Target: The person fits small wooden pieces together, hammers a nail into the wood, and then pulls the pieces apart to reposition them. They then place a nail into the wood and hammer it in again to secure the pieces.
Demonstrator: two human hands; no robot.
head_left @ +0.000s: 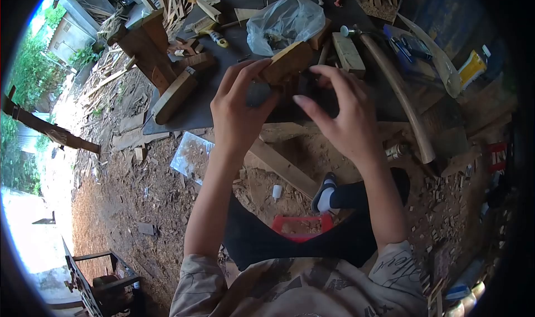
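Observation:
My left hand (238, 97) grips a wooden block (290, 62) by its left end, fingers over the top and thumb beneath, above the dark work table. A narrower dark part shows under the block; I cannot make out its shape. My right hand (343, 102) is just right of the block, thumb and forefinger spread apart with nothing visible between them. Its other fingers are partly hidden. Right behind the block lies a clear plastic bag (290, 19) with small dark things inside.
On the dark table (223, 108) lie a hammer (398, 88) with a long curved handle, a wooden bar (348, 55), a yellow-handled tool (218, 38) and wooden pieces (174, 97). A handsaw blade (432, 49) stands at right. Wood chips cover the ground, with a red stool (302, 236) below me.

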